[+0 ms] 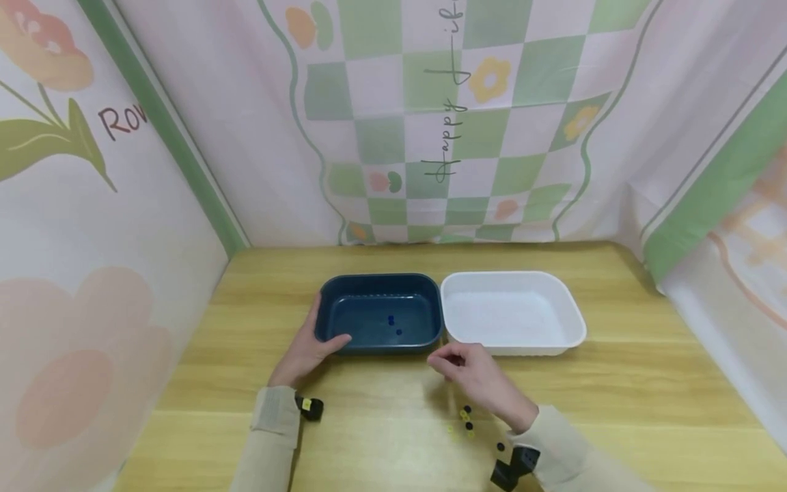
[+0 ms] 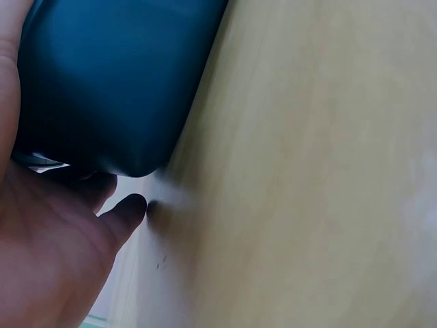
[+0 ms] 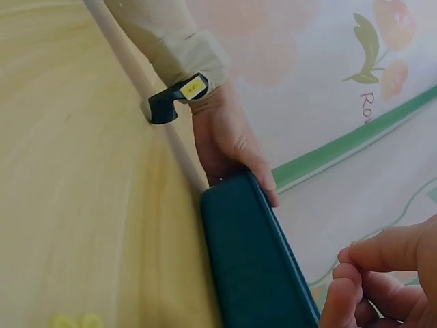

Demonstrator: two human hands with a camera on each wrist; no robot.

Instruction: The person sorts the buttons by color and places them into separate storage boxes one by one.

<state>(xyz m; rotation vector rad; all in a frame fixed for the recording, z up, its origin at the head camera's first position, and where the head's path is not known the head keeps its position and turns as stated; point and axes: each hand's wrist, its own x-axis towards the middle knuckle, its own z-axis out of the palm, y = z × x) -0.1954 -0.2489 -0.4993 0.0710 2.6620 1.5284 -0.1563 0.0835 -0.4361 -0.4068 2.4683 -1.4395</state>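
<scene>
My left hand [image 1: 301,348] grips the left end of a dark blue baking dish [image 1: 379,347], thumb at the front rim and fingers along the end wall. Several small dark blue round pieces [image 1: 391,320] lie on its floor. In front of the gap between the dishes, my right hand [image 1: 476,376] is raised with thumb and index fingertips together; I cannot tell whether a small piece is between them. Below that hand, small yellow pieces [image 1: 464,415] and black round pieces [image 1: 469,426] lie scattered on the wooden table.
A white dish [image 1: 513,350] stands beside the blue one on the right, their rims close together. Patterned curtains [image 1: 455,137] enclose the table [image 1: 369,437] at the back and sides. A black camera mount [image 1: 516,466] sits on the right wrist, close to a black piece.
</scene>
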